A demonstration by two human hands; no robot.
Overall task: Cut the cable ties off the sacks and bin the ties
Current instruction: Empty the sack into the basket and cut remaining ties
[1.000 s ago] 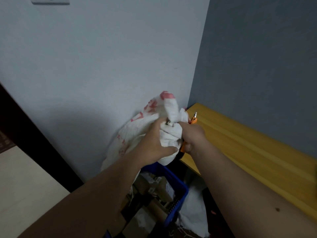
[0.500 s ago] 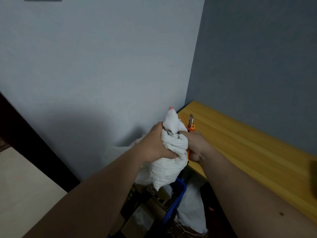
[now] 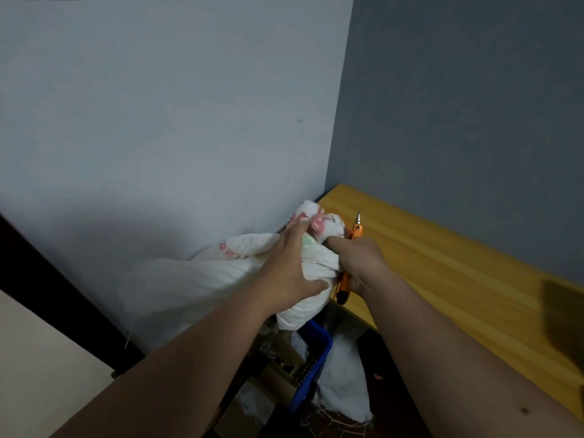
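Sack [image 3: 221, 279] hangs in mid-air over the blue bin [image 3: 311, 368], its gathered neck squeezed by the left hand [image 3: 289, 270], likely so the tie stands clear. The right hand [image 3: 360, 263] curls round both cloth and orange cutter [image 3: 357, 230] (blade pointing up, idle); no tie is visible.

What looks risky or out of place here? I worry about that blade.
The orange cutter is in the right hand while that hand also grips the white sack; its tip pointing up. A small red scrap lies on the floor.
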